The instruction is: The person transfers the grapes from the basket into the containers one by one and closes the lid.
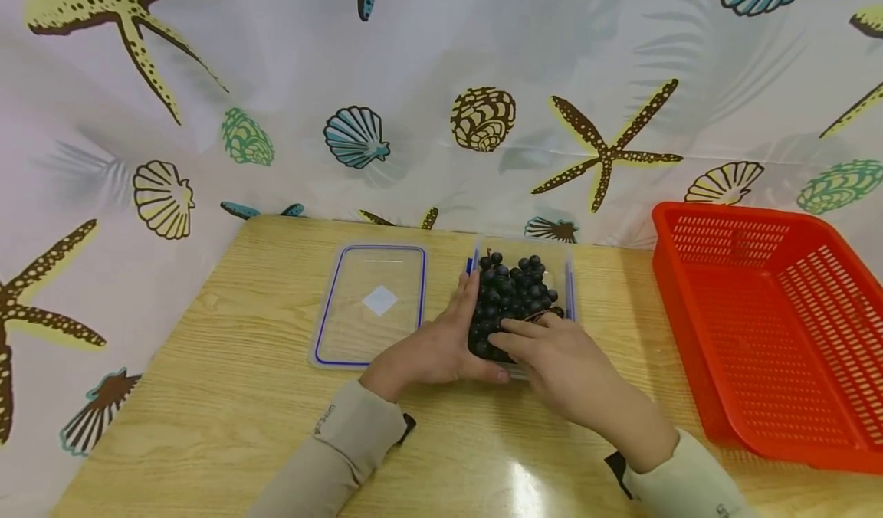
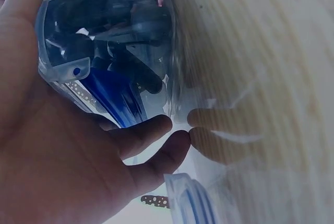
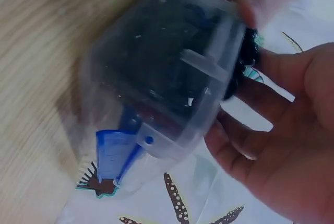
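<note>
A red basket point(image 1: 766, 334) stands on a wood-grained table point(image 1: 207, 395) before a shell-printed backdrop point(image 1: 428, 50), probably cloth.

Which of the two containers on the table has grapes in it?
The clear plastic box, which the left hand touches: dark grapes are piled inside, while the red basket to its right shows none.

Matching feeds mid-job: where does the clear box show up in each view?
Head: just right of centre, slightly below mid-height; box.
Left wrist: upper left, running to the top edge.
Right wrist: upper middle, lying at a slant.
Shared landmark: the dark grapes, seen from above in the head view and through the box's wall in both wrist views.
</note>
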`<state>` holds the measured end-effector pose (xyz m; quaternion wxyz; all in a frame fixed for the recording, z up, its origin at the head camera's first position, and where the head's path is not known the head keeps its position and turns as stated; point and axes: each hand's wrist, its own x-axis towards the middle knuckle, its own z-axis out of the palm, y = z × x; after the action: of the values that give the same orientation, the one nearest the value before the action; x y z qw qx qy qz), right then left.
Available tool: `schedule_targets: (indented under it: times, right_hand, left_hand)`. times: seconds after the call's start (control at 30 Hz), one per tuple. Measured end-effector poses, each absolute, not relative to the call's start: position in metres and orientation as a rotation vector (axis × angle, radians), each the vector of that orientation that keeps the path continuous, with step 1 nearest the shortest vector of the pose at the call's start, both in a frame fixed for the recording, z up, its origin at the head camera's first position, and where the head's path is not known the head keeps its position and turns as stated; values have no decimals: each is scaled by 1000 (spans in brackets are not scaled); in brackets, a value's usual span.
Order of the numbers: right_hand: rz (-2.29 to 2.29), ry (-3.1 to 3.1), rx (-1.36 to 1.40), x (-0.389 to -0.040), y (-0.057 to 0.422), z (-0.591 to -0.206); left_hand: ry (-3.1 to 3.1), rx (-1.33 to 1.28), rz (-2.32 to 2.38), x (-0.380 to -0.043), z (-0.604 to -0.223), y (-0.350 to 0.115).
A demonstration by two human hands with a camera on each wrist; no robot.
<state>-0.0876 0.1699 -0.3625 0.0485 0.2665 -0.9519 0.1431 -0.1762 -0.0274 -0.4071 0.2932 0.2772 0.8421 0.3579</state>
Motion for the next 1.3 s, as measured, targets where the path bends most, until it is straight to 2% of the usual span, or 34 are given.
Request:
schedule_targets:
  times: [0.27,0.5,0.73,1.1,1.3]
  right_hand:
    - [-63,-3078,729,-95,145,-363]
    - [-105,-3123,682,-113,133,-367]
    - [162,-3147,632,-120,139,-373]
    - [969,-3069,712,-116,173,-366]
    - [1101,-2936,532,-114,176,-350]
  left_hand:
    - [2251,732,942,-176,-408,-27]
    - [2242,748,948,-178,-409,-30]
    - [2226,746,950,-177,-406,-31]
    - [2176,790,964,-177,-401,-37]
    - [2222,824,1051,-193,-388,-57]
